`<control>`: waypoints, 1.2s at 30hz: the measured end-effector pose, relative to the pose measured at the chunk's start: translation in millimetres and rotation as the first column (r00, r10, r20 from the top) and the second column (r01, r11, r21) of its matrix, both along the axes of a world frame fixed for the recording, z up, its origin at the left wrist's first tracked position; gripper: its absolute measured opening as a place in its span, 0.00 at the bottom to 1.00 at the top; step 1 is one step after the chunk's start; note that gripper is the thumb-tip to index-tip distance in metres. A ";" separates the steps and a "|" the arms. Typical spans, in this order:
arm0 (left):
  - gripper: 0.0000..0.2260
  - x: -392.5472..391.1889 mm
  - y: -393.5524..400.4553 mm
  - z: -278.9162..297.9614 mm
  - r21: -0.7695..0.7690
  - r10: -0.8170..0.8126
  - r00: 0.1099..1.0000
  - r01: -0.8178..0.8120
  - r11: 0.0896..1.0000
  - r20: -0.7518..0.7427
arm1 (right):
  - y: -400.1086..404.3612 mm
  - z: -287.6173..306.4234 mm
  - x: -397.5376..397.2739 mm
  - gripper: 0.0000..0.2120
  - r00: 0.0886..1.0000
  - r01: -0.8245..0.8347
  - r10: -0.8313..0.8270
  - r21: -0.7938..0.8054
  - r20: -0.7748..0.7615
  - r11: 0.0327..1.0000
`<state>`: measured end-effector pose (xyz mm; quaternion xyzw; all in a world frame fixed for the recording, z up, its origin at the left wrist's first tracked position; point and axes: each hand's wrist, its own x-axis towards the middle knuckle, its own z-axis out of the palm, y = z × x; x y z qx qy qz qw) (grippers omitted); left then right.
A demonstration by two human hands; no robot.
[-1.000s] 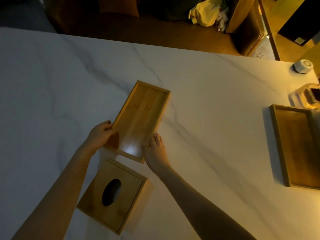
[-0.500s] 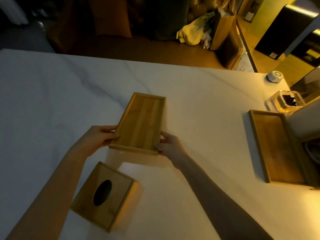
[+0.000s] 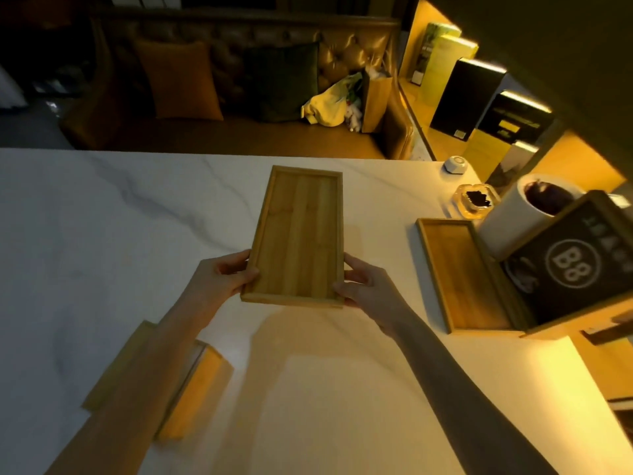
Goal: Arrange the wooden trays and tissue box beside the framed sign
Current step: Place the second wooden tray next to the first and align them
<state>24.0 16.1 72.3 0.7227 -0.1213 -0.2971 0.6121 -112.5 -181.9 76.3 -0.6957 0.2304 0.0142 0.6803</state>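
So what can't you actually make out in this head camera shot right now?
- Tissue box: the left forearm covers most of its top, so no opening shows.
- Second wooden tray: its right edge is behind the framed sign.
- Framed sign: small lettering blurred; the right frame edge cuts it off.
- Held wooden tray: whether it is lifted off the table cannot be told. Left hand and right hand grip its near corners.

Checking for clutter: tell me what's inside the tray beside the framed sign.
The second tray shows only bare wood inside; its right edge is hidden behind the framed sign.
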 end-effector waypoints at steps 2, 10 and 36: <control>0.18 -16.8 -16.8 -1.0 0.004 0.007 0.999 -0.008 1.000 0.040 | -11.9 0.9 -14.5 0.26 1.000 0.029 -0.029 -0.048 0.000 0.998; 0.16 -60.5 -86.6 -25.7 0.107 -0.049 0.974 0.026 0.994 0.222 | -59.2 -21.3 -59.7 0.24 0.990 0.087 -0.112 -0.246 -0.089 0.965; 0.16 -83.8 -176.0 -103.2 0.332 -0.127 0.977 0.064 0.941 0.172 | -139.7 -93.2 -81.4 0.22 0.941 0.122 -0.203 -0.289 -0.272 0.950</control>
